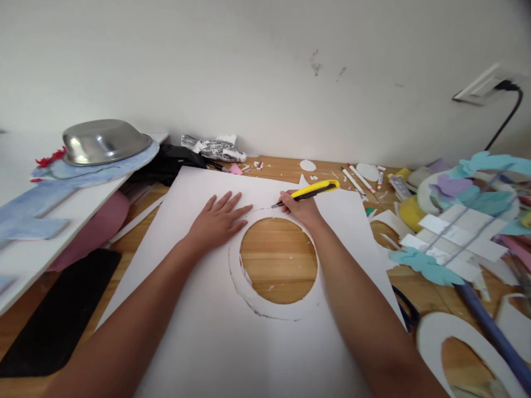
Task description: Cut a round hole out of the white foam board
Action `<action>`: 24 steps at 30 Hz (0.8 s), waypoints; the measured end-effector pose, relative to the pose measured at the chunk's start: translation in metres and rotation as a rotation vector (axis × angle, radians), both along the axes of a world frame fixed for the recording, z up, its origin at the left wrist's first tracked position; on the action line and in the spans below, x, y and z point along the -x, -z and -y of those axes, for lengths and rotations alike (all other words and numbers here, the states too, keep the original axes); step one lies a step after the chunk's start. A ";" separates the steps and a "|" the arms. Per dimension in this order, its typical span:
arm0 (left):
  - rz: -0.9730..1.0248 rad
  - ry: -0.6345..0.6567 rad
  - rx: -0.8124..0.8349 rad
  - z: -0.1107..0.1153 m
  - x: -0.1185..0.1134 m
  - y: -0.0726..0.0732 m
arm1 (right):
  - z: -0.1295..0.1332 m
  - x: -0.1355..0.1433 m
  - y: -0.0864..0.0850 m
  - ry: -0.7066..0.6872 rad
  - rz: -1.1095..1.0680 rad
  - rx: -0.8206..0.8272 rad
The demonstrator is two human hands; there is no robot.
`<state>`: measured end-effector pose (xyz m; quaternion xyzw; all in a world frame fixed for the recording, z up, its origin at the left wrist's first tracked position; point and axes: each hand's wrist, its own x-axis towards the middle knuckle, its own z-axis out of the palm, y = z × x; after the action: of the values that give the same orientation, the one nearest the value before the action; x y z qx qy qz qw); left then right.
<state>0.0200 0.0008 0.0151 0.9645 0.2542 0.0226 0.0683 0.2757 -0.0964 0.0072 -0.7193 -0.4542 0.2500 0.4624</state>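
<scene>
A large white board lies on the wooden table, with a round hole through it that shows the wood below. Around the hole runs a larger dark, rough circle line. My left hand rests flat on the board with fingers spread, left of and above the hole. In my right hand, just beyond the hole's upper edge, is a yellow utility knife. Its blade tip touches the board or hovers just over it, at the top of the circle line; I cannot tell which.
At left, a metal basin sits upside down on a blue painted disc on a raised white board. A black mat lies below. Markers and scraps lie behind. Paper cutouts and a white ring crowd the right.
</scene>
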 end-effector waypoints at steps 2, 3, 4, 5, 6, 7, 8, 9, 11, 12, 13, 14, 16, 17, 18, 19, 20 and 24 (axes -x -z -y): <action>-0.006 0.002 0.002 0.000 0.000 -0.001 | 0.000 0.001 0.000 -0.020 0.031 0.014; -0.006 0.002 0.003 0.001 0.000 -0.001 | 0.000 0.001 0.000 -0.026 0.037 0.017; -0.006 0.002 0.004 0.001 0.000 -0.002 | 0.000 0.002 -0.001 -0.026 0.042 0.016; -0.006 0.001 0.005 0.001 0.000 -0.002 | 0.001 0.002 -0.001 -0.015 0.046 0.010; -0.006 -0.001 0.007 0.000 0.000 -0.002 | 0.001 0.002 -0.002 0.005 0.049 -0.001; -0.008 -0.003 0.008 0.000 0.000 -0.003 | 0.002 0.001 -0.003 0.026 0.053 -0.013; -0.010 -0.005 0.009 0.000 0.000 -0.003 | 0.003 0.000 -0.003 0.044 0.057 -0.024; -0.012 -0.005 0.009 0.000 0.000 -0.003 | 0.003 -0.001 -0.004 0.049 0.064 -0.028; -0.012 -0.001 0.009 -0.001 0.000 -0.002 | 0.004 -0.003 -0.005 0.027 0.075 -0.020; -0.012 0.002 0.009 -0.001 0.000 -0.002 | 0.004 -0.004 -0.005 0.008 0.080 -0.012; -0.011 0.004 0.008 -0.001 0.000 -0.002 | 0.004 -0.004 -0.005 -0.004 0.082 -0.008; -0.011 0.003 0.007 -0.001 0.000 -0.001 | 0.004 -0.005 -0.005 -0.004 0.083 -0.010; -0.010 -0.003 0.005 -0.001 0.000 -0.001 | 0.004 -0.005 -0.003 0.029 0.083 -0.030; -0.011 -0.006 0.004 -0.001 -0.001 -0.002 | 0.005 -0.006 -0.003 0.052 0.083 -0.042; -0.012 -0.008 0.002 -0.001 -0.001 -0.002 | 0.005 -0.006 -0.003 0.072 0.083 -0.053; -0.014 -0.009 0.001 -0.001 -0.001 -0.002 | 0.006 -0.006 -0.003 0.084 0.084 -0.058; -0.017 -0.008 0.000 -0.001 -0.001 -0.002 | 0.006 -0.007 -0.003 0.087 0.086 -0.058; -0.036 -0.006 0.005 -0.001 -0.001 -0.003 | 0.009 -0.006 -0.005 0.071 0.099 -0.049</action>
<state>0.0211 0.0014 0.0185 0.9638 0.2584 0.0046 0.0660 0.2819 -0.1057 0.0124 -0.7349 -0.4567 0.1862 0.4655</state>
